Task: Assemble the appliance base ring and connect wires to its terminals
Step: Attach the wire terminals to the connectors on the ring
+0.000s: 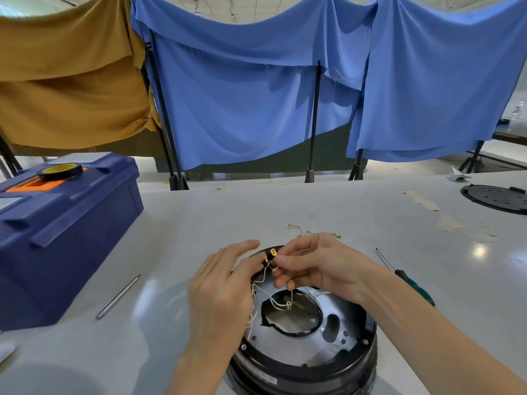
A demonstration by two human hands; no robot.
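Our appliance base (302, 337) sits upside down right under both hands, near the front edge of the table (285, 206), with its black ring around a metal plate that has a big hole in the middle. The brass terminals (269, 255) stick up at the far rim, right between our fingertips. Our right hand (319, 266) pinches one of the white wires (271, 297) between thumb and forefinger just beside the terminals, and the rest of those wires trail down toward our wrists over the plate. Our left hand (225, 286) lies over the left rim with its fingers reaching to the terminals; we can't tell if it's actually gripping anything there. Just past the right knuckles lie some loose leads (310, 230) with small connectors. A screwdriver (410, 283) lies outside the right wrist, a thin metal rod (118, 296) well out from the left hand, and beyond that a blue toolbox (57, 232) with a tape roll (60, 170) on top. Far off past the right hand there's a black disc (496, 199). There's bare tabletop ahead of both hands.
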